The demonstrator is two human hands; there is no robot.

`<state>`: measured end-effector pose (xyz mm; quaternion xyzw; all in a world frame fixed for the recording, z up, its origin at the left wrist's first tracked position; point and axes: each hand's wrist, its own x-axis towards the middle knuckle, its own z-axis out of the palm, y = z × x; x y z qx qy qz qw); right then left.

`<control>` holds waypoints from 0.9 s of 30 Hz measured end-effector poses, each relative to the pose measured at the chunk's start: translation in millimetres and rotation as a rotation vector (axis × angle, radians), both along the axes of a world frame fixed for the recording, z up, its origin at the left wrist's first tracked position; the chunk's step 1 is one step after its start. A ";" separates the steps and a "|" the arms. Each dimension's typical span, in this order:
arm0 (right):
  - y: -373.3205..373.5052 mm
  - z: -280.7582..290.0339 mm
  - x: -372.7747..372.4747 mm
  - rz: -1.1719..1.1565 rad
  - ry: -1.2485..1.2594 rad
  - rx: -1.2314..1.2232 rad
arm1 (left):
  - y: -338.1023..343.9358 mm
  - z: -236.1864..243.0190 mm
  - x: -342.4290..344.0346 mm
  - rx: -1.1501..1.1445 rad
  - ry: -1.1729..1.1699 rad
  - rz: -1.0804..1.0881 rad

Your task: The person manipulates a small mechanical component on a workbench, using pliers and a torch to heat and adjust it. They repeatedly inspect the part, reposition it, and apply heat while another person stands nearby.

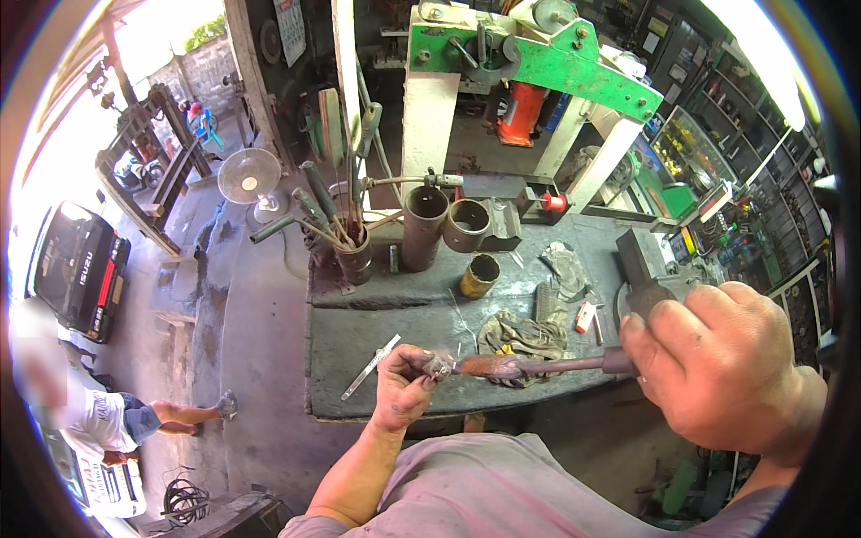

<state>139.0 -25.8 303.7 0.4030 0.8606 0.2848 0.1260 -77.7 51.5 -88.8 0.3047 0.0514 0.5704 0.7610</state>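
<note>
My left hand (402, 387) is closed in a pinch on a small greyish metal piece (438, 367) above the bench's front edge. My right hand (722, 363) wraps round the dark handle of a long hand tool (567, 366) with a thin shank and a wider, rust-brown end. That brown end points left and meets or nearly meets the metal piece; I cannot tell whether they touch. Beneath the tool lies a crumpled, stained rag (516, 336) on the dark workbench (359, 327). Left of my left hand rests a pale, flat measuring tool (369, 368).
Upright metal tubes (423, 229) and a tube of long-handled tools (354, 260) stand at the bench's back left. A yellowish can (480, 275) is mid-bench. A green press frame (538, 63) rises behind. At left are a fan (251, 179) and another person (117, 421).
</note>
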 end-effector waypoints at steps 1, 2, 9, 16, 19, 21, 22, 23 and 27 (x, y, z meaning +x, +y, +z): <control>-0.7 0.2 1.7 -0.008 0.031 0.000 | -0.3 0.8 0.4 -0.006 -0.058 -0.035; -0.8 -0.2 3.9 -0.016 0.050 0.000 | -1.4 2.1 0.4 -0.044 -0.060 -0.040; -3.5 -10.4 15.9 -0.005 0.090 0.043 | 0.7 10.0 0.3 -0.049 -0.081 -0.104; -6.5 -13.6 22.9 -0.005 0.141 0.000 | -1.3 7.0 -0.7 -0.054 -0.073 -0.107; -5.4 -16.0 23.4 0.003 0.152 -0.020 | -1.7 4.9 0.5 -0.048 -0.056 -0.093; -4.1 -17.0 23.3 0.010 0.118 -0.032 | -1.8 3.6 1.5 -0.036 -0.053 -0.089; -3.4 -17.2 23.2 0.022 0.133 -0.030 | -1.6 3.1 1.9 -0.026 -0.056 -0.090; -2.8 -17.4 22.9 0.026 0.127 -0.029 | -1.4 2.6 2.2 -0.020 -0.067 -0.098; -0.4 -18.2 22.5 0.027 0.113 -0.047 | -1.3 1.2 3.4 -0.031 -0.038 -0.092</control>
